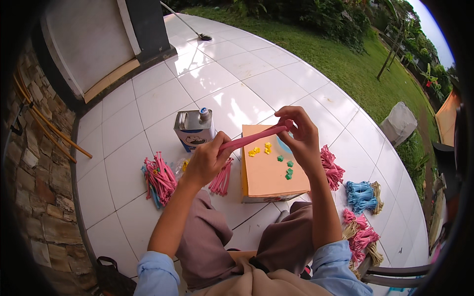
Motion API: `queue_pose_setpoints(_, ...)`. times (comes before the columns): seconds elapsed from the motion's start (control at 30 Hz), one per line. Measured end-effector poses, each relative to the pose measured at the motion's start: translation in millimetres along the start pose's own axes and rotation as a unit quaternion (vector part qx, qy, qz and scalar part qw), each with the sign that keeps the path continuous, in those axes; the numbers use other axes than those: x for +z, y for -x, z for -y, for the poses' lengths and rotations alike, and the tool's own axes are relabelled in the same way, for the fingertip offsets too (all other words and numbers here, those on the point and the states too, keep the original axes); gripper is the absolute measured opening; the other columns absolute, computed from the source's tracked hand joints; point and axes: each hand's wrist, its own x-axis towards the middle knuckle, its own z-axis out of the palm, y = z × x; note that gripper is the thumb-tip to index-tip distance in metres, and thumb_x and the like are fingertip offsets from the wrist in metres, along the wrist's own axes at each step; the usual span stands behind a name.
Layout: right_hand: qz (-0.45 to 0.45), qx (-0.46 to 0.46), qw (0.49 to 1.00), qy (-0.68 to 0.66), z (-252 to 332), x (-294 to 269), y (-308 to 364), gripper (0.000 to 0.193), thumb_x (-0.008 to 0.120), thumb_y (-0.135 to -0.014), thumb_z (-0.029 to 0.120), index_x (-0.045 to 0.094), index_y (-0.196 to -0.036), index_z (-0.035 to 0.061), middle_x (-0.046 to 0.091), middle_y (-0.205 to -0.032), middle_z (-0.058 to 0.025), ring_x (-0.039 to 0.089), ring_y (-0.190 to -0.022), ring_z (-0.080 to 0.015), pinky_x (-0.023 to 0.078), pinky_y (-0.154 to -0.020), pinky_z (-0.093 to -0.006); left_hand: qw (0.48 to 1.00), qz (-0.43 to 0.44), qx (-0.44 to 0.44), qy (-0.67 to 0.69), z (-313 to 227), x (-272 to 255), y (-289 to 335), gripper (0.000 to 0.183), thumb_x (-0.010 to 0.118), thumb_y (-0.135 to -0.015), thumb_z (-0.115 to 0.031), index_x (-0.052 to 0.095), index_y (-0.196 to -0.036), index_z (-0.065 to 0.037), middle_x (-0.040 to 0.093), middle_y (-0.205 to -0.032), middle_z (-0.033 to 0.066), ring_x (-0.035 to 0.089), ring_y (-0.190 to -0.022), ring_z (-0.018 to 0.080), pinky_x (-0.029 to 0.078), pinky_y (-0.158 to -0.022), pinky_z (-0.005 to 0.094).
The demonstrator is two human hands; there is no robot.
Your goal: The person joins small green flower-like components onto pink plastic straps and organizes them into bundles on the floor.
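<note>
A long pink strap-like strip point(254, 138) with a knob at one end is stretched between my two hands above a box. My left hand point(206, 160) is closed on its lower left end. At the knobbed upper right end, my right hand point(302, 133) pinches it between thumb and fingers. Below lies the box's peach top point(269, 175), bearing small yellow flower-shaped pieces point(254, 151) and green ones point(289, 171). Something light blue and rounded point(283, 147) shows partly behind my right hand. Under my left hand rests a bunch of pink strips point(221, 178).
A metal can point(195, 132) with a small blue-capped container point(203, 114) on top stands beyond my left hand. Pink strips point(160, 177) are heaped at left. Pink point(332, 169), blue point(362, 196) and pink-beige bundles point(363, 237) lie at right on white tiles. A broom point(203, 37) is far off.
</note>
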Motion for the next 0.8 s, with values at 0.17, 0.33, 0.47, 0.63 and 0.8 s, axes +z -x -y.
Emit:
queue_pose_setpoints(0.17,0.045,0.110,0.983,-0.138,-4,17,3,0.041,0.063,-0.074,-0.003,0.047,-0.112,0.0018,0.055,-0.085,-0.0051,0.058,-0.079,-0.0106,0.051,-0.073,-0.0237,0.997,-0.041,-0.071,0.010,13,10,-5,0.027,0.044,-0.093,-0.024,0.043,-0.078,-0.001,0.049,-0.052,0.0114,0.052,-0.048,0.0271,0.039,-0.048,0.0348)
queue_pose_setpoints(0.33,-0.037,0.083,0.994,-0.059,-5,2,-5,0.053,0.066,-0.071,-0.006,0.043,-0.118,0.0021,0.055,-0.079,-0.0045,0.059,-0.075,-0.0107,0.051,-0.069,-0.0232,0.975,-0.075,-0.056,0.202,20,19,-14,0.012,0.048,-0.091,-0.014,0.044,-0.086,-0.004,0.051,-0.076,0.0027,0.049,-0.064,0.0056,0.038,-0.053,0.0213)
queue_pose_setpoints(0.47,-0.079,0.062,0.994,-0.032,-16,-9,-7,0.052,0.063,-0.071,-0.008,0.043,-0.118,0.0036,0.054,-0.078,-0.0033,0.058,-0.075,-0.0106,0.051,-0.072,-0.0237,0.945,0.003,-0.086,0.316,26,27,-10,0.027,0.057,-0.081,0.005,0.034,-0.088,-0.009,0.047,-0.092,0.0047,0.051,-0.085,0.0066,0.043,-0.069,0.0209)
queue_pose_setpoints(0.63,-0.086,0.066,0.994,-0.006,-26,-7,-7,0.050,0.059,-0.072,-0.011,0.044,-0.117,0.0033,0.050,-0.079,-0.0025,0.056,-0.076,-0.0096,0.049,-0.071,-0.0231,0.936,-0.026,-0.046,0.349,18,25,-12,0.029,0.060,-0.080,0.001,0.033,-0.083,-0.008,0.056,-0.083,0.0076,0.054,-0.079,0.0052,0.046,-0.071,0.0210)
queue_pose_setpoints(0.8,-0.073,0.084,0.993,0.025,-34,-8,-7,0.049,0.058,-0.072,-0.011,0.044,-0.116,0.0023,0.049,-0.080,-0.0025,0.057,-0.076,-0.0105,0.049,-0.072,-0.0237,0.925,0.008,-0.097,0.368,17,20,-9,0.029,0.061,-0.079,0.001,0.033,-0.082,-0.009,0.056,-0.083,0.0056,0.053,-0.068,0.0027,0.045,-0.061,0.0179)
